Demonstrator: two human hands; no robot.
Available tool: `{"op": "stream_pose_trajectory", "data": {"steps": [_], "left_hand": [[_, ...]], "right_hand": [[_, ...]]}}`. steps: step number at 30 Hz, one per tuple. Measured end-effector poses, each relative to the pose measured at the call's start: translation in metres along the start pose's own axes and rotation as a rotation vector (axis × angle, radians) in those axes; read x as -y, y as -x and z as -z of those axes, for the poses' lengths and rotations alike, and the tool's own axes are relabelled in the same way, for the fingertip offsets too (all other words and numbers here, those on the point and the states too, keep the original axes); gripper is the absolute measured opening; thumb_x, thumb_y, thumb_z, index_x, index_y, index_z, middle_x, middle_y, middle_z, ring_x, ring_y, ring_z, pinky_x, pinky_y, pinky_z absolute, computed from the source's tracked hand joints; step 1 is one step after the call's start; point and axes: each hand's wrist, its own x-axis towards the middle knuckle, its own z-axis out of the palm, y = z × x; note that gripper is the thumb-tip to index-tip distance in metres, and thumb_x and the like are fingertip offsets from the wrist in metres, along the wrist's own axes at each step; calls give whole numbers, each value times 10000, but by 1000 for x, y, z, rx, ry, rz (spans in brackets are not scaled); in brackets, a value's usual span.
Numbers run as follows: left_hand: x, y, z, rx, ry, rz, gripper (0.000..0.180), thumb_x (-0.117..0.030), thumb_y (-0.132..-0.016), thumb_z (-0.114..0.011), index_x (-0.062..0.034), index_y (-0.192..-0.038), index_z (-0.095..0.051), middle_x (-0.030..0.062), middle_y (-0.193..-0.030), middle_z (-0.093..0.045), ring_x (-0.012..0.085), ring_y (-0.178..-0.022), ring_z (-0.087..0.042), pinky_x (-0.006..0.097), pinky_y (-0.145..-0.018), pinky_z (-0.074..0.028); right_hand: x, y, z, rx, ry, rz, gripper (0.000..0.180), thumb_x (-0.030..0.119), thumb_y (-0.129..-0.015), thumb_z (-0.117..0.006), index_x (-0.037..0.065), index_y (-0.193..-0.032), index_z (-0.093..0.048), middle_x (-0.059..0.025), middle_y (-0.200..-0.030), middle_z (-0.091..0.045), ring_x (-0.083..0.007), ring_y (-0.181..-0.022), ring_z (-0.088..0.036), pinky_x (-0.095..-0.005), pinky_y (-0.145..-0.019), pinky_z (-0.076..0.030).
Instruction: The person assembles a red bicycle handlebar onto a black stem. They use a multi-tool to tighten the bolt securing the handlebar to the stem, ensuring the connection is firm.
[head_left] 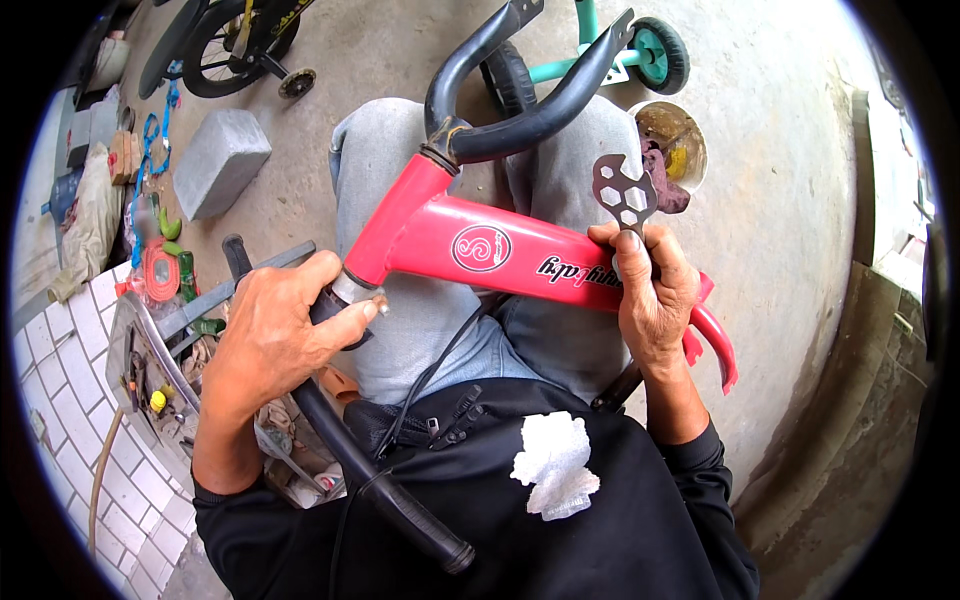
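Observation:
Across my lap lies a red child's bike frame (520, 245), its black fork (530, 125) pointing away from me. A black handlebar (385, 490) crosses the near end of the head tube, one end resting over my belly. My left hand (275, 325) is closed round the handlebar stem beside a silver collar (350, 288), its thumb next to a small bolt (379, 305). In my right hand (655, 290), between thumb and fingers, stands a flat dark multi-hole wrench (627, 192), just above the frame's rear part. A thin black cable (440, 365) hangs below the frame.
Crumpled white wrapping (556, 465) lies on my black top. Beyond my knees are a bucket with a dark rag (672, 150), a teal-framed wheeled thing (655, 55) and another small bike (235, 45). At left sit a grey block (222, 163) and a tray of tools (150, 375).

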Motion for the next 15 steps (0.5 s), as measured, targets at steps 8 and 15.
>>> {"op": "stream_pose_trajectory", "data": {"steps": [8,15], "left_hand": [[14,-6,-4,-12,-43,-97,392,-315,-804,-735,14,-744,-530,210,-707,-610,369,-572,-564,398,-553,-426],[3,-18,-9,79,453,99,332,-156,-856,-713,34,-1097,-586,82,-902,-686,111,-748,-638,274,-677,-509]], "right_hand": [[1,-2,0,8,-51,-3,167,110,-992,-579,-29,-951,-660,-53,-823,-705,-61,-692,-587,-211,-650,-484],[2,-3,0,32,-2,16,179,120,-1000,-564,-23,-942,-656,-46,-811,-707,-57,-689,-591,-212,-643,-484]]}}
